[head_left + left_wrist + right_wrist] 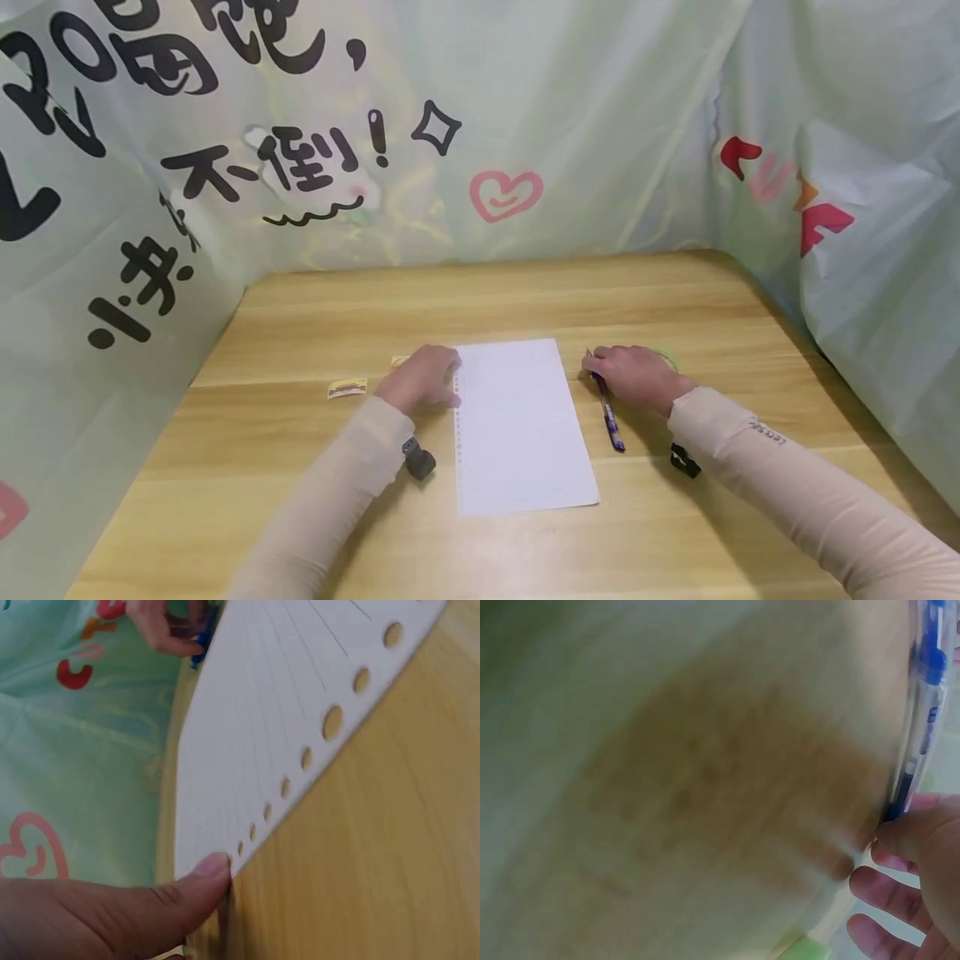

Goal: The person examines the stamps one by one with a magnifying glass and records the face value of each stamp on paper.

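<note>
A white lined sheet of paper, with holes punched down its left edge, lies on the wooden table. My left hand is at that edge, towards the far corner; in the left wrist view its thumb touches the holed edge. To the right of the sheet is a blue pen, its clear barrel visible in the right wrist view. My right hand pinches the pen's far end between thumb and index finger, with the other fingers loosely bent.
Left of the left hand lies a small printed card; another card is partly hidden behind that hand. A green item shows partly behind the right hand. Printed curtains surround the table's back and sides.
</note>
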{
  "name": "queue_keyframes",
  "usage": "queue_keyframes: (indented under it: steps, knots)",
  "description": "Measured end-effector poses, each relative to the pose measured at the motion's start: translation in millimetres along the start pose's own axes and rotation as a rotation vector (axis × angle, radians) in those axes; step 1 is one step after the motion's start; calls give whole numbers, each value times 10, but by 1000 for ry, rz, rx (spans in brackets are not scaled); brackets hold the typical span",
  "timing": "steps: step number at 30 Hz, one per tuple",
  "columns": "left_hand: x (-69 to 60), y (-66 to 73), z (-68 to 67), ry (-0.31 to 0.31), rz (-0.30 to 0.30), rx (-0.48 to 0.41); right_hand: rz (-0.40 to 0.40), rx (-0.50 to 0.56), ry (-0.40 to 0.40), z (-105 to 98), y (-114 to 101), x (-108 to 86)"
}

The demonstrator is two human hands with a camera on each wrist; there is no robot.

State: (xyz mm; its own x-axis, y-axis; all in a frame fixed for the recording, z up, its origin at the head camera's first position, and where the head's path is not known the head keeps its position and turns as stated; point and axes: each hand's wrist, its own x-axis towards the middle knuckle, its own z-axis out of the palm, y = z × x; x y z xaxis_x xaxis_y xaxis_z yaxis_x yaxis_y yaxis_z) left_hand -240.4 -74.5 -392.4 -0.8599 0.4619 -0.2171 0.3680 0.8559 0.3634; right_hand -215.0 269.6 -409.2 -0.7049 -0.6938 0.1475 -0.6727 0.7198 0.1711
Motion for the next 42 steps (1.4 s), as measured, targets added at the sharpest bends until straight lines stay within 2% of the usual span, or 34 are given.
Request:
queue_keyframes:
  steps: [2, 4, 10, 15, 24, 29, 33, 38, 42]
  knots:
    - [5, -6, -13, -1, 0, 15, 1, 12, 0, -19, 0, -1]
    - [2, -9, -22, -14, -11, 13, 23, 70, -24, -53, -1, -5]
    - [-13, 15, -20, -3, -17, -6, 179, 378, -122, -168, 70, -73]
    - [-11, 36, -7, 23, -17, -15, 308, 589, -161, -248, 170, -141]
    - [10, 41, -32, 7, -11, -3, 480, 794, -177, -422, 280, -265]
    - [16, 47, -32, -3, 21, 1, 589, 922, -214, -477, 330, -347]
    - [28, 35, -27, -3, 30, 2, 645, 936, -226, -489, 398, -426]
    - [37, 22, -33, 4, 16, -5, 647, 814, -204, -464, 444, -525]
    - [8, -7, -15, -11, 16, -6, 657, 762, -213, -406, 427, -590]
